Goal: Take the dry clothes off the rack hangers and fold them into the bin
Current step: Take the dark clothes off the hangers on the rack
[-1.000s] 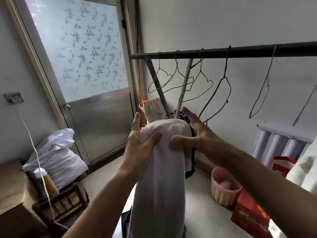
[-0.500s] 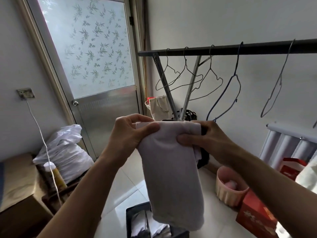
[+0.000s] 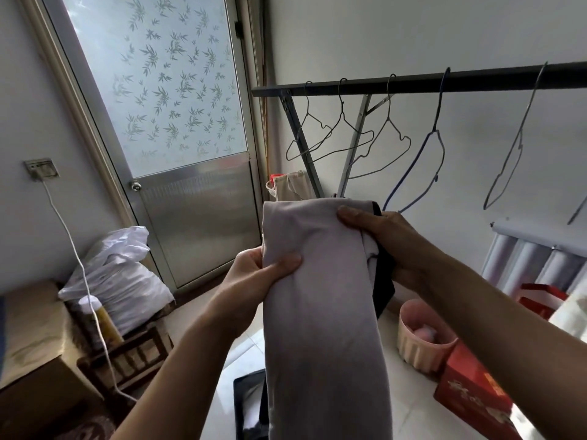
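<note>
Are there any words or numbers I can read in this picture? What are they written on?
Red box on the floor: gold characters on its side, too blurred to read.
Red bag behind it: no print can be made out.
Bottle by the white sack: no label legible.
Nothing else here carries writing, so no text can be quoted.

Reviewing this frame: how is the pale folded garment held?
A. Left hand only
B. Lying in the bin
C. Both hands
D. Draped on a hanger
C: the left hand and the right hand each pinch the pale garment near its top edge.
</note>
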Tool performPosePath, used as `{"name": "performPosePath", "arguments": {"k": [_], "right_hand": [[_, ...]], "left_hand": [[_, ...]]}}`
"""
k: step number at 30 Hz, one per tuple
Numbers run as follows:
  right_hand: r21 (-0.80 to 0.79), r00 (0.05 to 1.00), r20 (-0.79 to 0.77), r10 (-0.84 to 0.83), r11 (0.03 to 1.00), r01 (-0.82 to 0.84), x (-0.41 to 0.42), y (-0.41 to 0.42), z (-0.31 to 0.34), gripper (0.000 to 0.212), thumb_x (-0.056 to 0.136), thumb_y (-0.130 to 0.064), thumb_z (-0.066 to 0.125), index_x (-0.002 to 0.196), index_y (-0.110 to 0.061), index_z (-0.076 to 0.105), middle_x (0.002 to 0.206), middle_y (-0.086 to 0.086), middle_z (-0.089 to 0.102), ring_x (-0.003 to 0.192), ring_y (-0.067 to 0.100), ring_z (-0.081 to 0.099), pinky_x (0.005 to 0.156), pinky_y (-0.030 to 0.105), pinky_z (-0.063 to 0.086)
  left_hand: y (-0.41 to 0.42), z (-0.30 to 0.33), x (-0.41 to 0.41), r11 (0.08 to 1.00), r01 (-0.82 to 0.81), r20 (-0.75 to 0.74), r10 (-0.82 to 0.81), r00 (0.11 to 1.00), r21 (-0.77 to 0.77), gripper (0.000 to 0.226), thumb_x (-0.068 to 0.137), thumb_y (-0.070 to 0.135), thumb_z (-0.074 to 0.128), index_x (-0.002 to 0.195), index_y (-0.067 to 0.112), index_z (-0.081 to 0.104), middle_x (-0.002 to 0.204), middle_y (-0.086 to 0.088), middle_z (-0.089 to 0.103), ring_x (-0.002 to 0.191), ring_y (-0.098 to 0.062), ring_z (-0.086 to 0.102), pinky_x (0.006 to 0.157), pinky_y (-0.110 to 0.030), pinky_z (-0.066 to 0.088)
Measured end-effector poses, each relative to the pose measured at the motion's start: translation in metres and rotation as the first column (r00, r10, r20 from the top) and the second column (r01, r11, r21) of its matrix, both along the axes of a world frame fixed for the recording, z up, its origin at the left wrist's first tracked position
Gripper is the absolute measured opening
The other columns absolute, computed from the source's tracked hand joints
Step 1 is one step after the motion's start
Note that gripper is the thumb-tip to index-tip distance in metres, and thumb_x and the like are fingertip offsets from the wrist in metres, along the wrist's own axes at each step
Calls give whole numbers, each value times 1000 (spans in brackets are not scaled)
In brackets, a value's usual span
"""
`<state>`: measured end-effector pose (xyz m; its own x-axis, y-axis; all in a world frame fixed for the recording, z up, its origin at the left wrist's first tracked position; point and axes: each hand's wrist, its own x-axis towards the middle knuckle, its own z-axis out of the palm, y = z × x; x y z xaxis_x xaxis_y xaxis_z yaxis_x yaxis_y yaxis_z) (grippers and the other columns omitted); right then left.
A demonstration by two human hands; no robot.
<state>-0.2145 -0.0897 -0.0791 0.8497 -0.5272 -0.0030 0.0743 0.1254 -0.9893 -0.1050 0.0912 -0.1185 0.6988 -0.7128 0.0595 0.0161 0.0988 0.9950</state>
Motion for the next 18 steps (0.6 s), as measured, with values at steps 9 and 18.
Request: {"name": "performPosePath", "arguments": {"k": [9, 18], "right_hand": [[71, 975, -19, 222, 973, -220, -9, 13, -53, 44, 67, -17, 84, 106, -5, 70, 105, 14, 73, 96, 27, 72, 81, 35, 59], [-19, 972, 6, -233, 972, 233, 14, 19, -45, 11, 79, -11, 77, 90, -8, 73, 84, 7, 76, 82, 23, 74, 75, 38, 60]], "left_hand": [[-10, 0, 10, 992, -127, -52, 127, 990, 14, 19, 87, 18, 70, 90, -2, 71, 83, -12, 76, 73, -18, 71, 63, -27, 59], [-9, -21, 17, 902, -432, 216, 420, 882, 13, 19, 95, 29, 62, 104, 14, 58, 99, -10, 68, 85, -18, 65, 71, -28, 55]]}}
